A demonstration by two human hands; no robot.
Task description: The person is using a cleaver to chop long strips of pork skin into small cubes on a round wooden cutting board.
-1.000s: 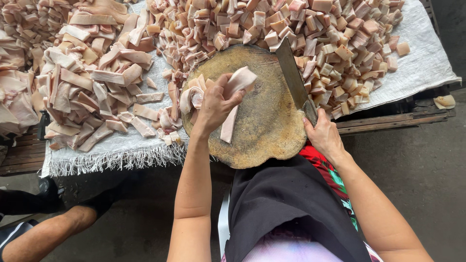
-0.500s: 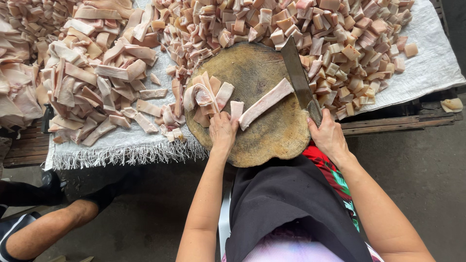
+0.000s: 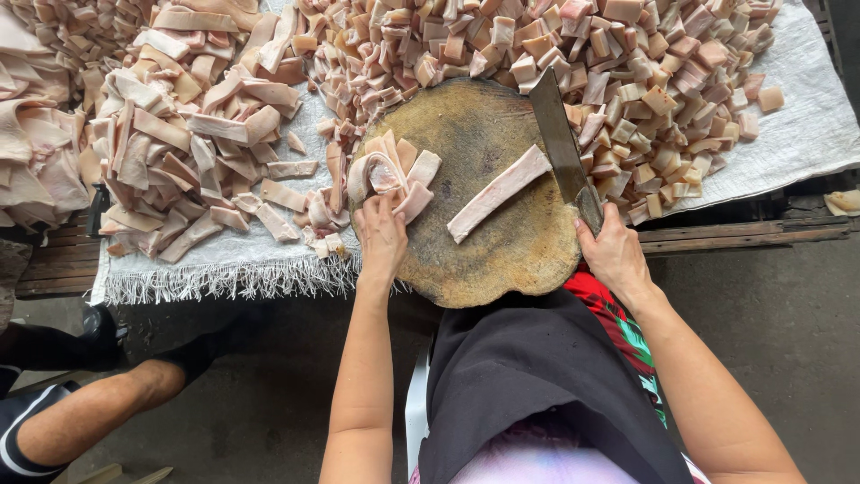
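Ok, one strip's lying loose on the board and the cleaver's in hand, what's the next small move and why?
Probably bring the left hand across to pin the single strip. It lies alone mid-board, diagonal, untouched, while that hand rests on the folded strips at the board's left edge. The right hand grips the cleaver, its blade lying just right of the strip.

No packages, labels, signs or screens show anywhere in this view.
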